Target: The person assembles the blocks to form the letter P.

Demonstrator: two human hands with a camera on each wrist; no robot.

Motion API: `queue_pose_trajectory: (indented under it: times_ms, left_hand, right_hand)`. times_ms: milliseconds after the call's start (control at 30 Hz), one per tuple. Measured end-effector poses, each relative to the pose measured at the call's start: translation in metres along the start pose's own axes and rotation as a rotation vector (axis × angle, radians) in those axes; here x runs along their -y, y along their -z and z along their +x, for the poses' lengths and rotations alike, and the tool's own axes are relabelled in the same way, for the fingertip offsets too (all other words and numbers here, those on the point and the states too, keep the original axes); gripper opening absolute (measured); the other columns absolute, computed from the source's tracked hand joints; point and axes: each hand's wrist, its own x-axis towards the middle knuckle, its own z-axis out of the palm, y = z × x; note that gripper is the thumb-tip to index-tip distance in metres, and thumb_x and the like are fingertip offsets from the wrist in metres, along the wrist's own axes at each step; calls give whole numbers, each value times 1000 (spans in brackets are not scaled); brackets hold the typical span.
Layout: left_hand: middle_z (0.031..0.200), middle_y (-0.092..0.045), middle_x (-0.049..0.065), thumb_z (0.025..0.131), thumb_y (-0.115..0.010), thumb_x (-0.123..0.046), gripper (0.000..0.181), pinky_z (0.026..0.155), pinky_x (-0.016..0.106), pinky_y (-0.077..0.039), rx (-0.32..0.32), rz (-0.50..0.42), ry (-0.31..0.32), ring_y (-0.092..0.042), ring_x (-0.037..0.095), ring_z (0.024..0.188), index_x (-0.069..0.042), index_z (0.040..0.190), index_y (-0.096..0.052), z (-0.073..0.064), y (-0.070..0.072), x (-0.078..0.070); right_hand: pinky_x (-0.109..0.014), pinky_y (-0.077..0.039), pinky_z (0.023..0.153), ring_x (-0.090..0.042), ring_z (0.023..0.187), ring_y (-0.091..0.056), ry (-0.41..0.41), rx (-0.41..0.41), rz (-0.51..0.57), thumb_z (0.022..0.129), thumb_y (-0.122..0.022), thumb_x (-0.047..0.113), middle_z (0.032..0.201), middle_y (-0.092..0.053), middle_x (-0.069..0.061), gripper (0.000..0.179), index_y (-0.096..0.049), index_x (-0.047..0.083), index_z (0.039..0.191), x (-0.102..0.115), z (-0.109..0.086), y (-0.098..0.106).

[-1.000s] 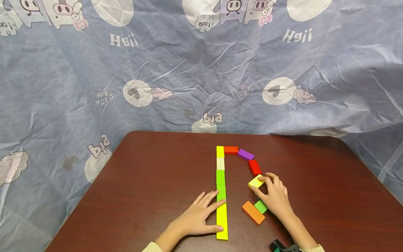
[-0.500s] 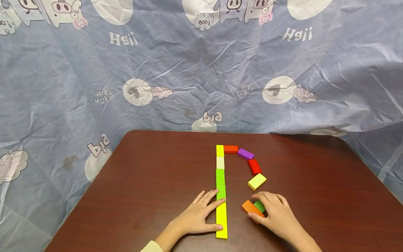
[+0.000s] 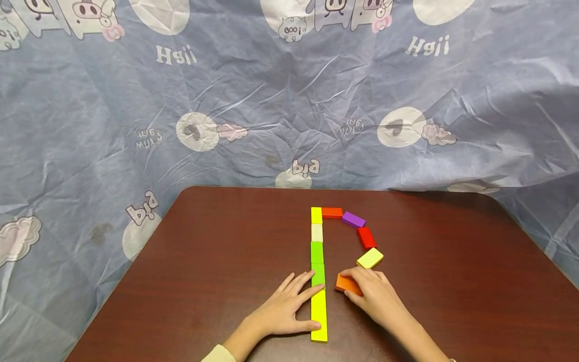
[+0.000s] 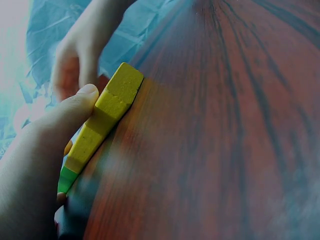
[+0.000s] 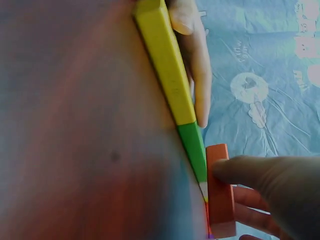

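In the head view my left hand (image 3: pixel 287 309) rests with spread fingers on a straight row of blocks. Its thumb touches the yellow part (image 3: pixel 318 317) at the near end, while its fingertips lie by a green block (image 3: pixel 318 275). My right hand (image 3: pixel 380 299) pinches an orange block (image 3: pixel 347 284) between thumb and fingers, just right of the row. In the right wrist view the thumb presses one side of the orange block (image 5: pixel 221 200) and fingers show behind it. A small green block seen earlier is hidden behind the right hand.
From the row's far yellow block (image 3: pixel 316 215), a curve of blocks bends right: an orange-red one (image 3: pixel 332 213), a purple one (image 3: pixel 353 219), a red one (image 3: pixel 367 238) and a pale yellow one (image 3: pixel 370 258). All lie on a dark brown table (image 3: pixel 226 251) before a blue-grey cloth (image 3: pixel 253 100).
My right hand left the pale yellow block, came toward me to the orange block, gripped it and shifted it left and slightly away, toward the row. My left hand stayed in place.
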Motion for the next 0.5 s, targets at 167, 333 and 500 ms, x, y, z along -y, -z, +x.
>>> queue_pose_trajectory:
  times_ms: [167,333,500]
  left_hand:
    - [152,-19,4,84,-32,-70,72,113,45,-18,-8,7,-1,-22,14,139,-30,144,-23,0,0,0]
    - [152,-18,3,84,-31,-70,72,112,46,-17,7,-16,-1,-22,12,139,-31,144,-22,0,-3,-1]
    - [152,-18,3,84,-30,-70,72,113,45,-18,-2,-1,5,-22,12,139,-31,144,-21,-1,-3,-1]
  right_hand:
    - [-40,-45,81,-19,98,-58,-17,-28,43,73,-75,14,101,-64,2,34,-63,16,104,2,25,-9]
    - [-41,-45,79,-21,101,-57,-54,13,51,75,-72,11,104,-65,0,32,-64,14,106,0,33,-20]
    - [-41,-46,80,-22,103,-57,-57,10,66,76,-70,8,106,-64,-1,32,-64,12,107,-1,34,-27]
